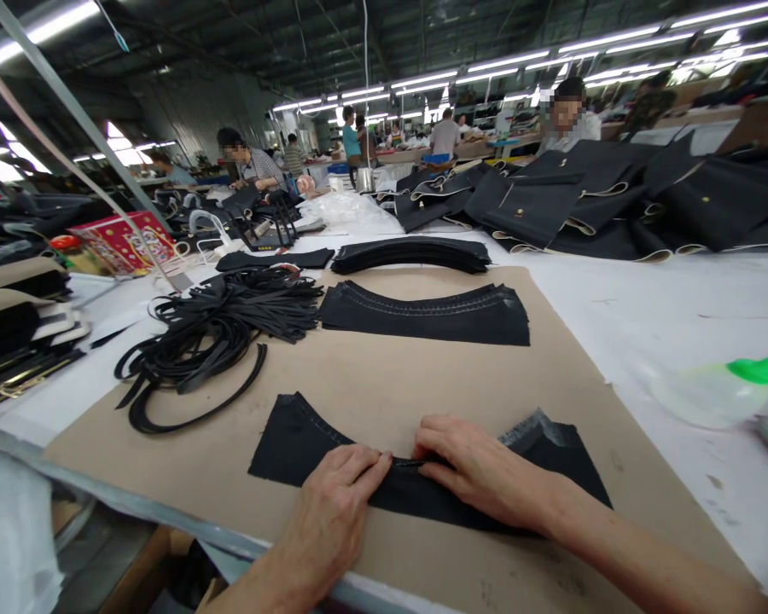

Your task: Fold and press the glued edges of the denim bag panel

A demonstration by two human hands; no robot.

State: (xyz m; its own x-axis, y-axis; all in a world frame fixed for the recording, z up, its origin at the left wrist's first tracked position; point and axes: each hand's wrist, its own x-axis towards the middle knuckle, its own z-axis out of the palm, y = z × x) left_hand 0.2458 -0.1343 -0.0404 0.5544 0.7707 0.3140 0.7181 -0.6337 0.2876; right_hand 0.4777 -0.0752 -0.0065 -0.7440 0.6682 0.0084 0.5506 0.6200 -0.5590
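A curved black fabric piece (288, 443) lies on brown paper (422, 384) near the table's front edge. My left hand (342, 495) pinches its concave upper edge just left of the middle. Close by on the right, my right hand (474, 469) has thumb and fingers closed on the same edge. Between them the edge looks folded over. Toward the right end, a greyish strip shows on the fabric. Farther back rests a stack of similar black pieces (422, 320) with a stitched curved line, and behind it another curved black stack (410, 256).
Black strips (230, 328) lie tangled at the left on the paper. A clear bottle with a green nozzle (710, 392) is at the right. Large black panels (550, 196) are heaped at the back right. Several people work in the background.
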